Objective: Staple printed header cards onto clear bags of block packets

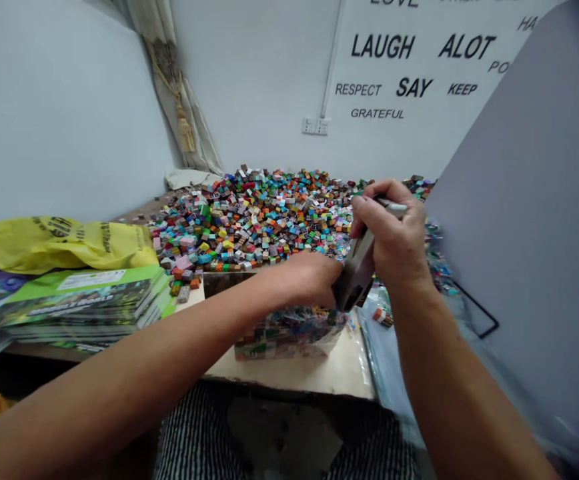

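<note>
My right hand (pixel 397 230) is closed around a dark stapler-like tool (pixel 355 270) with a pale metal part at its top. The tool tilts down to the left, and its lower end meets the fingers of my left hand (pixel 314 277). My left hand is closed at the top of a clear plastic bag (pixel 294 333) full of small coloured blocks. My left fingertips are partly hidden behind the tool. The bag stands upright on a pale wooden board (pixel 349 370) in front of me.
A large heap of small coloured blocks (pixel 264 213) spreads behind my hands to the wall. Stacked green-edged booklets (pixel 94 303) and a yellow plastic bag (pixel 64 243) lie at left. Clear plastic sheets (pixel 389 360) lie right of the board. A large pale panel (pixel 529 200) leans at right.
</note>
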Demonstrator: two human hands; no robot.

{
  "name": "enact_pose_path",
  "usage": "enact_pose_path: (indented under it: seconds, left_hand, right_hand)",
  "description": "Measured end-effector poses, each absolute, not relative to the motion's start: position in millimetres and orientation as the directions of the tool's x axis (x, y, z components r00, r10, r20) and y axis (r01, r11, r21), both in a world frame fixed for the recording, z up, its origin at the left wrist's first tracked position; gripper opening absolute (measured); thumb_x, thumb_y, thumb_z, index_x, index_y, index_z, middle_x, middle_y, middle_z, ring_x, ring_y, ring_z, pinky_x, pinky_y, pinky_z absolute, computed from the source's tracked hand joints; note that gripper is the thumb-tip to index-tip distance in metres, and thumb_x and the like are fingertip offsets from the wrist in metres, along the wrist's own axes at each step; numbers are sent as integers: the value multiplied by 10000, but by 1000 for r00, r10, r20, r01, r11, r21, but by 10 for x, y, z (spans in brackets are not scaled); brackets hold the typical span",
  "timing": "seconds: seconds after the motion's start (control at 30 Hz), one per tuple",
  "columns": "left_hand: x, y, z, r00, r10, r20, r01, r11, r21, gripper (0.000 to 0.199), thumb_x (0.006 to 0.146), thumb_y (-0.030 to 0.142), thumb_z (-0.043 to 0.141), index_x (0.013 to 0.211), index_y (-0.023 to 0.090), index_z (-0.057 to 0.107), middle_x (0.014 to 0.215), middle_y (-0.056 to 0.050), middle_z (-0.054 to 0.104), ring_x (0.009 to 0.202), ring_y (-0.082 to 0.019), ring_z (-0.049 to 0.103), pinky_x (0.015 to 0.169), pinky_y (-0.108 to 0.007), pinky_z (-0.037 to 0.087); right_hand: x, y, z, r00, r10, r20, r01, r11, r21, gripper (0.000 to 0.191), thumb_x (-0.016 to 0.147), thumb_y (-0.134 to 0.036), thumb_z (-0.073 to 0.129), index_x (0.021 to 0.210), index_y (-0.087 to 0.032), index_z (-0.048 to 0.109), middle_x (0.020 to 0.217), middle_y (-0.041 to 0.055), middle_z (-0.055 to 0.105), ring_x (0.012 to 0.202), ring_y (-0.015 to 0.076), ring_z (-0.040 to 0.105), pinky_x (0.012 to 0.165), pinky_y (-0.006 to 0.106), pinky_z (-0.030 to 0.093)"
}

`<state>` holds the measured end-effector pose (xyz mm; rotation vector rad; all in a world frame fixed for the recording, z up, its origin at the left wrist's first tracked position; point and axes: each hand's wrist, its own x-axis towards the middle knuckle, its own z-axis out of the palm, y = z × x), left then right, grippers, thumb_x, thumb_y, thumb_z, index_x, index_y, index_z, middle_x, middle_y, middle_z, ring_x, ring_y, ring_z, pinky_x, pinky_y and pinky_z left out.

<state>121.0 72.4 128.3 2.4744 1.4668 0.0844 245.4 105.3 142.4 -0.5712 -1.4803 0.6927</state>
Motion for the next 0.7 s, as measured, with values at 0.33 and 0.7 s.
enact_pose_path:
  seconds: [0.33,0.7]
  left_hand:
    - [1377,724,1222,330,915,232,534,-384,753,669,613,462,792,1166,150,581,918,-85,680,801,-266,623,668,-367,489]
    - [1428,599,1320,223,956,191,723,-293,626,569,629,495,774,1071,165,632,901,-80,696,790,-263,625,677,-363,451]
  right_hand:
    - [2570,974,1470,-137,826,546,-15,550,-835,437,696,-503,758,1012,-251,590,736,-27,581,606,114,520,518,230,408]
    - [2476,915,1574,-46,765,642,-64,639,-766,532,870,-644,492,586,-197,546,504,0,513,466,110,462,468,262,368]
